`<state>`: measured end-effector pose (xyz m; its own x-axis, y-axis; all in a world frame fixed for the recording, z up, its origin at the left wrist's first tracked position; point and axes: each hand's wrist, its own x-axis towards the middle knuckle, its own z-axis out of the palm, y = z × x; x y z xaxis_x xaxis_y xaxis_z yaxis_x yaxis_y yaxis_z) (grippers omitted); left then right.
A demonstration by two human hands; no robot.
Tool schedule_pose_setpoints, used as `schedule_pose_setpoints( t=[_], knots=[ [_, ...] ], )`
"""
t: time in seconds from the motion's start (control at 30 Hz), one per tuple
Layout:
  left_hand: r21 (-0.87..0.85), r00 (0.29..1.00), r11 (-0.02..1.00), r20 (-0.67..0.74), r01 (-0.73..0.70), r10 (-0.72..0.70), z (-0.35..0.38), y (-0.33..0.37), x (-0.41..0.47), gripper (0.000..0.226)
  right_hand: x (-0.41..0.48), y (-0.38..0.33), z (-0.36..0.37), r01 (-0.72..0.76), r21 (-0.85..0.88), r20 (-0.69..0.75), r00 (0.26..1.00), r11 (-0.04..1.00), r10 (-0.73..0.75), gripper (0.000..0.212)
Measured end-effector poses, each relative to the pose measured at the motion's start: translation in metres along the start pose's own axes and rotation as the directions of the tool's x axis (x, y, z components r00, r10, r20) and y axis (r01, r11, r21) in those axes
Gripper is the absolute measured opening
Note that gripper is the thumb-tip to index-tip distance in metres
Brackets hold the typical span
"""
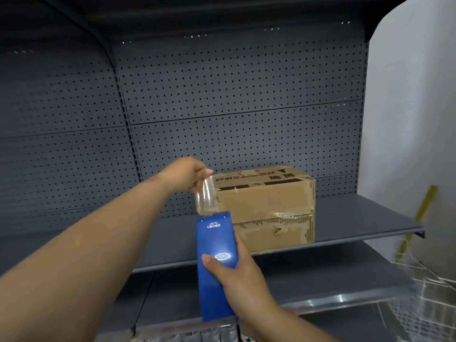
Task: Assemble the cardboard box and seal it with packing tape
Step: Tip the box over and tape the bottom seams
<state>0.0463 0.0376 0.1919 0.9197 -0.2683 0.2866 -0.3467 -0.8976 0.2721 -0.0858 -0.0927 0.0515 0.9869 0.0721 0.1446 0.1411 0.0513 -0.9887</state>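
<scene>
A closed, worn cardboard box (269,208) stands on the dark grey shelf (357,218), its top flaps folded down and its front torn along the middle. My right hand (237,272) grips a blue tape dispenser (216,257) in front of the box's left end. My left hand (187,175) pinches the free end of the clear tape (206,199), which stretches up from the dispenser's top to the box's upper left corner.
A perforated dark back panel (234,107) rises behind the shelf. A lower shelf (308,280) sits below. A wire basket (424,299) and a yellow stick (422,211) are at the right, beside a white wall.
</scene>
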Motion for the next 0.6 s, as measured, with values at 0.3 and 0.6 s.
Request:
schedule_pose_setpoints(
  t=[0.3, 0.6],
  knots=[
    [0.164, 0.998, 0.986, 0.059, 0.024, -0.035, 0.039, -0.024, 0.048, 0.036, 0.040, 0.016, 0.006, -0.048, -0.040, -0.030, 0.998, 0.998, 0.047, 0.063],
    [0.298, 0.990, 0.950, 0.077, 0.093, -0.121, 0.052, -0.030, 0.062, 0.034, 0.059, 0.025, 0.011, -0.084, -0.037, -0.013, 0.996, 0.996, 0.083, 0.068]
  ],
)
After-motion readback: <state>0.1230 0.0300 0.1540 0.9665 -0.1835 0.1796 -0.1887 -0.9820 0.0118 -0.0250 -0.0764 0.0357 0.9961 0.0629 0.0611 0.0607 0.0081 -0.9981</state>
